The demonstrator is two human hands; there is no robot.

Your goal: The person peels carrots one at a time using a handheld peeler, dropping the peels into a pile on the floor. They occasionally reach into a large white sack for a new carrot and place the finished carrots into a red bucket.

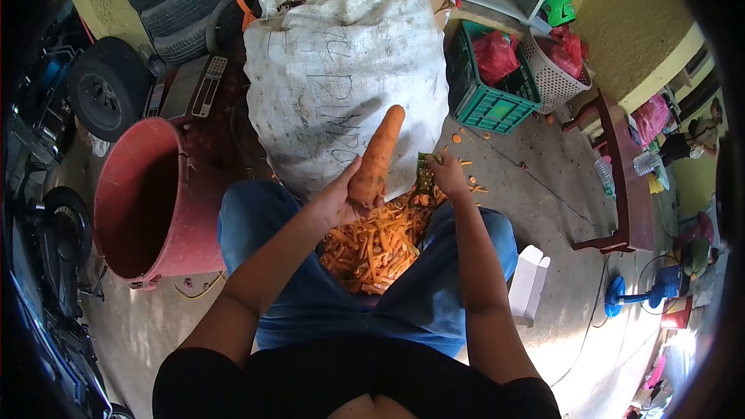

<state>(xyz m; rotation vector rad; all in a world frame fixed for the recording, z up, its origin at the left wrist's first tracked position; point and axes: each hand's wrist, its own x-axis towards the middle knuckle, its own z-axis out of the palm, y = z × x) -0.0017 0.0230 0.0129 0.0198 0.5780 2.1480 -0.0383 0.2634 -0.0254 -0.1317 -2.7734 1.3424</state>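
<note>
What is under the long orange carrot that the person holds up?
Under the long orange carrot, held by the left hand, a heap of orange carrot peelings lies between the blue-trousered legs. The hand and legs cover part of the heap.

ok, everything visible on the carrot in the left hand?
The carrot is whole, large, orange, dull, thicker below, narrowing to a rounded tip. It stands near upright, leaning right, before the white sack. The left hand grips its lower end; the green tool in the right hand is beside it, apart. Peelings lie beneath.
</note>
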